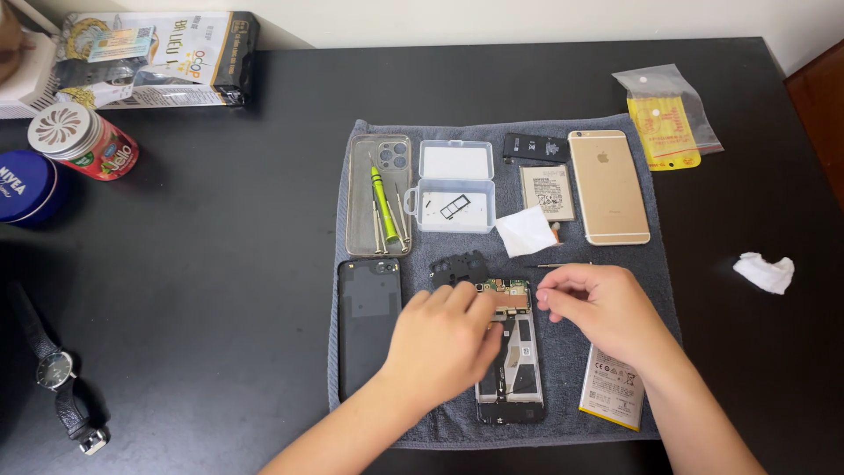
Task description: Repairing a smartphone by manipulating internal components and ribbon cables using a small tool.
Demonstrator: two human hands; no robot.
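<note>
An opened phone [516, 369] with its circuit board exposed lies on a grey cloth mat [352, 422]. My left hand [444, 339] rests on the phone's left side, fingers curled over the board. My right hand [598, 308] hovers at the phone's upper right, fingertips pinched together near the board; what they pinch is too small to tell. A black back cover [369, 321] lies left of the phone. A small black plastic part [459, 266] sits just above the phone. A battery [611, 391] lies under my right wrist.
On the mat: a clear case holding a green screwdriver [380, 195], a clear plastic box [454, 186], a gold phone [608, 186], another battery [547, 191], a white wipe [525, 231]. Off the mat: a wristwatch [57, 374], tins, a crumpled tissue [765, 271], a plastic bag [668, 114].
</note>
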